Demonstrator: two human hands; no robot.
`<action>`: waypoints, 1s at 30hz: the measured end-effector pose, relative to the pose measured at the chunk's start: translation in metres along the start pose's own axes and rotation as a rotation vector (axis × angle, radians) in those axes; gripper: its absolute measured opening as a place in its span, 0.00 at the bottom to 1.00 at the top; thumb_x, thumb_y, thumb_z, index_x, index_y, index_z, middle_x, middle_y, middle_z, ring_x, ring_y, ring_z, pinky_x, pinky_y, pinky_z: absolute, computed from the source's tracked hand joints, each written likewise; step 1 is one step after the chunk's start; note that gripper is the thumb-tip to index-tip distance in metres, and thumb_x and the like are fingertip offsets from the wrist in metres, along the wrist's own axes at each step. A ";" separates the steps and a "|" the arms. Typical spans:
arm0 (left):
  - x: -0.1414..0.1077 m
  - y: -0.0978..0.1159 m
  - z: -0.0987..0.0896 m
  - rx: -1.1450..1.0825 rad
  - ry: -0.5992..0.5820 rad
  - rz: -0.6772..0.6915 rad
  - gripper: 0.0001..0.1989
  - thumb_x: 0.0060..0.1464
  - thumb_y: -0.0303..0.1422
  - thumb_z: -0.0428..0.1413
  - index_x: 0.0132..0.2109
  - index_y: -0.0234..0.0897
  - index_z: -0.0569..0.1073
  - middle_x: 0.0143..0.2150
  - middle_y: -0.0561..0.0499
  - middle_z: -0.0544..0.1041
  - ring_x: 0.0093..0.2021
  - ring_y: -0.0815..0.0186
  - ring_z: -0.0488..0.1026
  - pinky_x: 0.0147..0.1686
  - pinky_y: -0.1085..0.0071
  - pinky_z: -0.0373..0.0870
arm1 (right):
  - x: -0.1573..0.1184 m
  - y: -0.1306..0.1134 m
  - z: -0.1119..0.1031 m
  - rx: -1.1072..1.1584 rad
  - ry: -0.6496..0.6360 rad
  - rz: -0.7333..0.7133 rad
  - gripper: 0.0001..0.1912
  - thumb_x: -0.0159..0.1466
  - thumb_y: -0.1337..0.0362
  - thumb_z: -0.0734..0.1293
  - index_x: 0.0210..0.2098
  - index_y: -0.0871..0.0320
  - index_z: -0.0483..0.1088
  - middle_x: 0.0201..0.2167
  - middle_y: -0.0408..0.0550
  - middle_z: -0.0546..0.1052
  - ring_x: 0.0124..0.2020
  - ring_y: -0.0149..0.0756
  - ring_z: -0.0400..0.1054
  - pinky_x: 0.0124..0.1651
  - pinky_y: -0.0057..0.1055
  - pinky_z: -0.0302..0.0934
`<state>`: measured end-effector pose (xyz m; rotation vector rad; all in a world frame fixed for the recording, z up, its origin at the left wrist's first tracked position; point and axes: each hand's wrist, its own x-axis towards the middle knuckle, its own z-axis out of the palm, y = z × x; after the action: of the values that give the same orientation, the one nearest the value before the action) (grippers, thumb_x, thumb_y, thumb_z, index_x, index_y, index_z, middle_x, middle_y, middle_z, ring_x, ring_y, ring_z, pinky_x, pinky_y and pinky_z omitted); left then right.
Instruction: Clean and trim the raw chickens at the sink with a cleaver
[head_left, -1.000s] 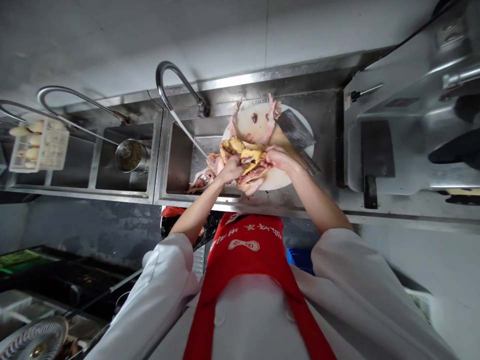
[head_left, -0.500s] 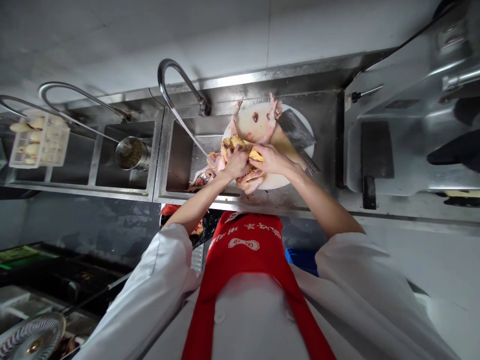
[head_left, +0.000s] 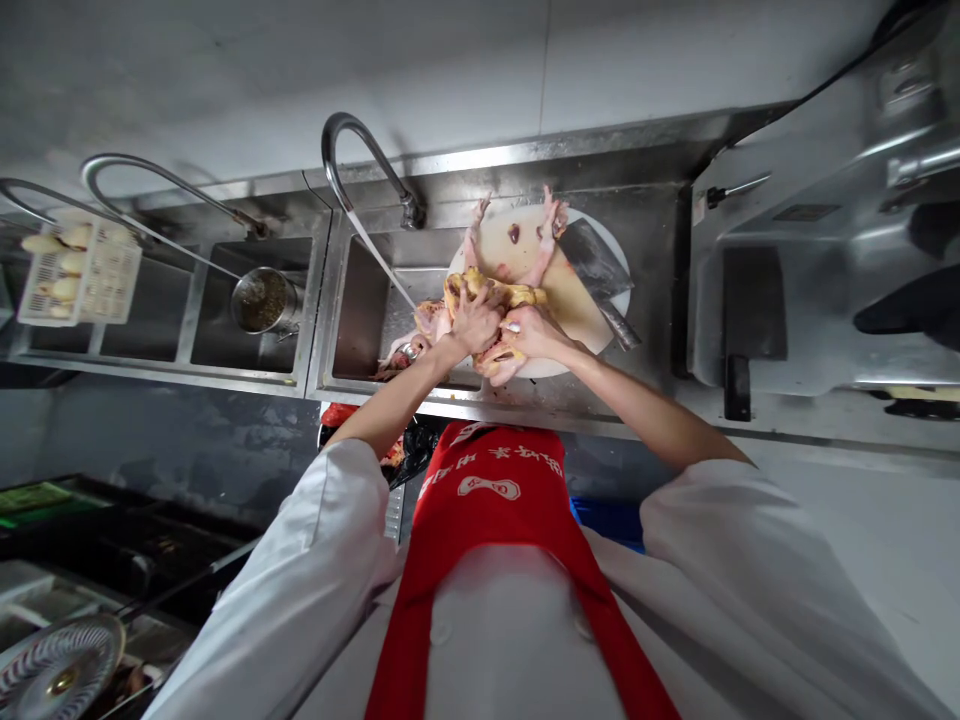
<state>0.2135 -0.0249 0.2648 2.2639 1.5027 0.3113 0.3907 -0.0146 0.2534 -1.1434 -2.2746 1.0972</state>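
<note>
A raw whole chicken with yellow fat lies cut open on a round white cutting board, its feet pointing to the wall. My left hand presses down on the chicken, fingers spread over and curled into it. Close beside it, my right hand is closed on the near part of the bird; the fingertips are partly hidden in the flesh. A cleaver rests on the board to the right, its handle over the rim. A small dark organ piece lies between the legs.
More raw poultry sits in the sink on the left, under a curved faucet. Farther left are a metal pot and a white basket. Another cleaver lies on the right-hand counter.
My right hand has drawn slightly nearer to me, and the yellow fat it covered now shows beyond it. My left fingers have spread farther over the chicken.
</note>
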 end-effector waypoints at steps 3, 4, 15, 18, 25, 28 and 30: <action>0.005 0.005 0.007 -0.033 -0.014 0.005 0.14 0.53 0.29 0.60 0.46 0.35 0.83 0.56 0.35 0.79 0.70 0.33 0.58 0.70 0.29 0.33 | -0.014 -0.007 -0.008 0.070 -0.006 0.068 0.14 0.59 0.67 0.69 0.19 0.57 0.66 0.18 0.43 0.68 0.22 0.29 0.55 0.28 0.32 0.49; 0.007 0.006 0.009 -0.036 -0.017 0.006 0.14 0.53 0.30 0.60 0.47 0.35 0.83 0.56 0.35 0.79 0.71 0.33 0.58 0.70 0.29 0.33 | -0.018 -0.009 -0.009 0.082 -0.011 0.096 0.14 0.58 0.66 0.70 0.18 0.57 0.66 0.17 0.43 0.67 0.22 0.29 0.54 0.28 0.32 0.49; -0.001 0.000 -0.003 -0.084 -0.141 0.044 0.20 0.55 0.35 0.63 0.55 0.40 0.80 0.64 0.39 0.73 0.71 0.37 0.58 0.72 0.33 0.41 | -0.021 0.003 -0.021 0.193 0.017 0.156 0.15 0.58 0.61 0.67 0.17 0.56 0.65 0.16 0.39 0.59 0.23 0.29 0.51 0.28 0.32 0.46; -0.002 -0.006 -0.007 -0.196 -0.212 0.185 0.18 0.65 0.42 0.54 0.53 0.36 0.79 0.56 0.38 0.77 0.64 0.46 0.66 0.70 0.45 0.58 | -0.008 -0.001 -0.036 0.185 0.010 0.139 0.12 0.56 0.61 0.67 0.18 0.57 0.67 0.17 0.39 0.60 0.24 0.30 0.53 0.29 0.31 0.47; -0.004 -0.014 -0.013 0.040 -0.278 0.246 0.24 0.72 0.40 0.41 0.55 0.32 0.77 0.57 0.35 0.77 0.62 0.46 0.68 0.67 0.41 0.58 | 0.001 -0.017 -0.048 0.150 -0.093 0.135 0.16 0.55 0.54 0.67 0.19 0.58 0.68 0.18 0.40 0.61 0.25 0.30 0.53 0.30 0.32 0.46; -0.001 -0.012 -0.014 0.108 -0.315 0.271 0.20 0.69 0.37 0.46 0.56 0.34 0.77 0.61 0.37 0.76 0.66 0.46 0.65 0.70 0.42 0.53 | -0.009 -0.018 -0.045 0.106 -0.068 0.120 0.17 0.56 0.53 0.67 0.18 0.57 0.66 0.17 0.40 0.61 0.24 0.30 0.52 0.30 0.32 0.46; 0.001 -0.013 -0.014 0.133 -0.336 0.270 0.16 0.66 0.34 0.51 0.54 0.37 0.78 0.60 0.40 0.76 0.67 0.49 0.65 0.71 0.43 0.51 | -0.018 -0.017 -0.045 0.086 -0.071 0.121 0.17 0.56 0.53 0.67 0.18 0.57 0.66 0.17 0.40 0.62 0.24 0.30 0.52 0.29 0.33 0.45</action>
<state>0.1976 -0.0171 0.2714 2.4750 1.0794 -0.0958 0.4200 -0.0140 0.2952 -1.2397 -2.2119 1.2872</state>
